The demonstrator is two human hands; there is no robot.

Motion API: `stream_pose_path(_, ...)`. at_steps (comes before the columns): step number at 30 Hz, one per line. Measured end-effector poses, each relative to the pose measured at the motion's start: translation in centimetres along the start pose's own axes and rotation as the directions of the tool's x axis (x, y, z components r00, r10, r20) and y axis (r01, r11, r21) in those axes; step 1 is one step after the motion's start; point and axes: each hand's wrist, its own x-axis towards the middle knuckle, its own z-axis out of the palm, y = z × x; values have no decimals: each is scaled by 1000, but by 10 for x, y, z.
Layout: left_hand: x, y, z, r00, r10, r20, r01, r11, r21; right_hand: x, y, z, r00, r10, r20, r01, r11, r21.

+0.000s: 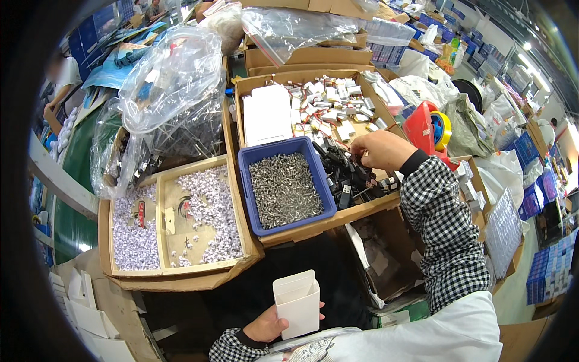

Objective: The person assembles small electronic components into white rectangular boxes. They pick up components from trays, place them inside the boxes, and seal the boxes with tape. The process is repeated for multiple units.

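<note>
My left hand (265, 326) is closed around a small white carton (297, 306), held upright with its top flap raised. My right hand (381, 151) reaches into the right part of a cardboard tray (241, 90). Its fingers curl down over a pile of black USB cables (347, 181) with silver plugs; the fingertips are partly hidden, so what they pinch cannot be made out. Behind the pile lie many small silver battery-like pieces with wires (338, 99). White flat boxes (267, 114) sit at the tray's left. A blue bin (243, 181) full of small metal screws stands before them.
A divided wooden tray (160, 217) at left holds small white parts. Clear plastic bags (172, 78) lie behind it. A red tape dispenser (420, 128) with yellow tape stands right of the cardboard tray. An open carton (386, 259) is below my right forearm. Flattened white cartons (90, 320) lie lower left.
</note>
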Motion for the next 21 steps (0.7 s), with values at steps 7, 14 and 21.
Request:
stream_pose_path(7, -3, -5, -6, 999, 25, -31, -25, 1000, -17, -2, 34, -19, 980, -38, -196, 20, 995, -95)
stream_pose_path(14, -4, -14, -11, 997, 71, -5, -71, 997, -17, -1, 25, -8, 995, -63, 71, 73, 987, -142)
stream_pose_path(21, -8, -14, -4, 998, 63, -24, -63, 998, 3, -12, 25, -16, 999, -40, -23, 39, 998, -51)
